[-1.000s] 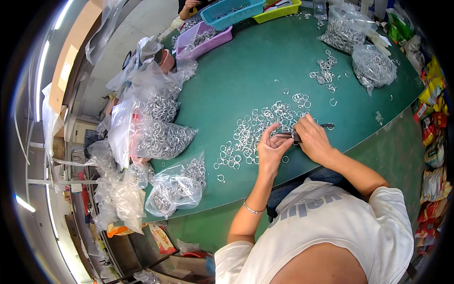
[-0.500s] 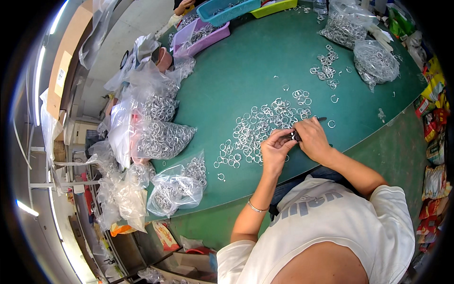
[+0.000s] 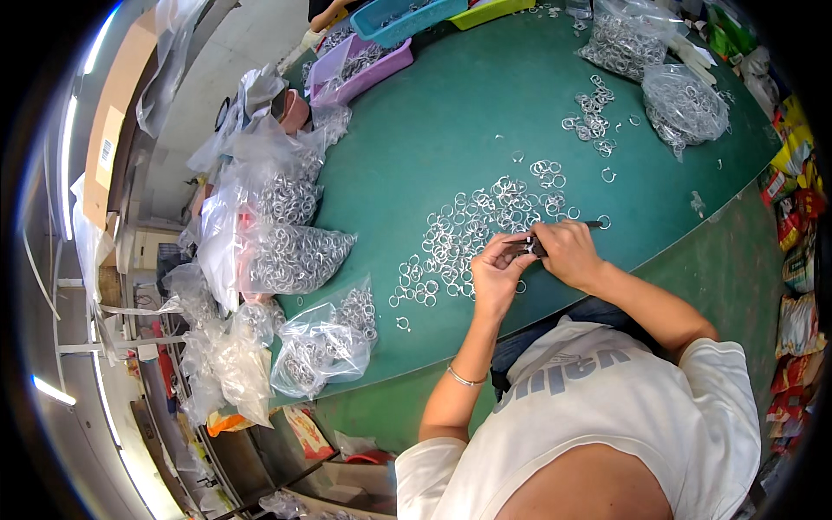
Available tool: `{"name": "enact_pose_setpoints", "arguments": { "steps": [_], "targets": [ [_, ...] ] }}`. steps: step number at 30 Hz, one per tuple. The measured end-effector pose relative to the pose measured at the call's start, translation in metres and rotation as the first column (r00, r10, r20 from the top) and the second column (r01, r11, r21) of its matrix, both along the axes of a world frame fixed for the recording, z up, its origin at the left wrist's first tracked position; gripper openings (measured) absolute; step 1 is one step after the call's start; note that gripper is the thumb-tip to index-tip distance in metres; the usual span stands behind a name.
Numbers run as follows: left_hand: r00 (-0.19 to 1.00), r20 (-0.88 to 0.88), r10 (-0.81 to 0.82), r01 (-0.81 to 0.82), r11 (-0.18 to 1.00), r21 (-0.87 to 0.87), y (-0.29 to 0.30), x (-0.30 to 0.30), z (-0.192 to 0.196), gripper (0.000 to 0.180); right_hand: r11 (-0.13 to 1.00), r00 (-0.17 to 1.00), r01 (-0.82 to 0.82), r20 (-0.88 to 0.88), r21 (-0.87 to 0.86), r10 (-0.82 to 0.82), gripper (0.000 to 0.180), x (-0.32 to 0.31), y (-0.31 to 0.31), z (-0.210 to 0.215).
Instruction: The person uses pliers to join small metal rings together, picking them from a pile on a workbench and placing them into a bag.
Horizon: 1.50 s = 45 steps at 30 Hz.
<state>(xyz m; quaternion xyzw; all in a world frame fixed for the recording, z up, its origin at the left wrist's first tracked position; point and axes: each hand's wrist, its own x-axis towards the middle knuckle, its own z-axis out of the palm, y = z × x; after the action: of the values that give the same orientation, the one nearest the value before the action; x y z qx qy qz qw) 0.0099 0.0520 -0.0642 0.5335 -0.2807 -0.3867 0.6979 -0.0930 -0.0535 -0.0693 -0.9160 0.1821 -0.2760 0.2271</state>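
- At the near edge of the green tabletop [image 3: 451, 113], head view: left hand [image 3: 496, 276] pinches a small metal ring, steadying it.
- Right hand [image 3: 565, 253] is clamped on pliers [image 3: 530, 247] meeting that ring.
- Loose rings [image 3: 472, 230] lie spread just beyond, within reach.

Both bare forearms come up from the lower edge and meet in front of the chest. The left hand [image 3: 496, 270] curls its fingers inward, wrist bent. The right hand [image 3: 563, 251] is closed in a loose fist, touching the left.
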Motion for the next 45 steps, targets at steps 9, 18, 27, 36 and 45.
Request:
{"name": "enact_pose_setpoints", "arguments": {
  "steps": [9,18,27,36,45],
  "targets": [
    [0.972,-0.23,0.054,-0.05,0.999,0.02,0.004,0.018,0.021,0.02,0.545,0.966,-0.055,-0.093,0.836,0.24,0.021,-0.005,-0.032,0.045],
    [0.988,0.138,0.069,-0.058,0.995,-0.077,-0.005,0.008,0.033,0.015,-0.55,0.943,-0.121,0.269,0.827,0.197,0.027,0.001,-0.026,0.053],
    [0.343,0.919,0.195,-0.324,0.943,-0.079,0.0,0.002,0.048,0.011,0.339,0.97,-0.24,0.24,0.909,0.044,0.01,0.005,-0.015,0.047],
    [0.065,0.993,-0.094,-0.228,0.968,0.106,-0.003,0.012,0.074,0.002,0.962,0.956,-0.122,0.29,0.244,0.047,0.013,0.001,0.001,0.057],
    [0.688,0.663,-0.296,-0.166,0.825,0.54,-0.016,0.043,0.035,0.014,0.781,0.992,-0.112,0.118,0.615,0.05,0.008,-0.004,-0.015,0.052]
  ]
}}
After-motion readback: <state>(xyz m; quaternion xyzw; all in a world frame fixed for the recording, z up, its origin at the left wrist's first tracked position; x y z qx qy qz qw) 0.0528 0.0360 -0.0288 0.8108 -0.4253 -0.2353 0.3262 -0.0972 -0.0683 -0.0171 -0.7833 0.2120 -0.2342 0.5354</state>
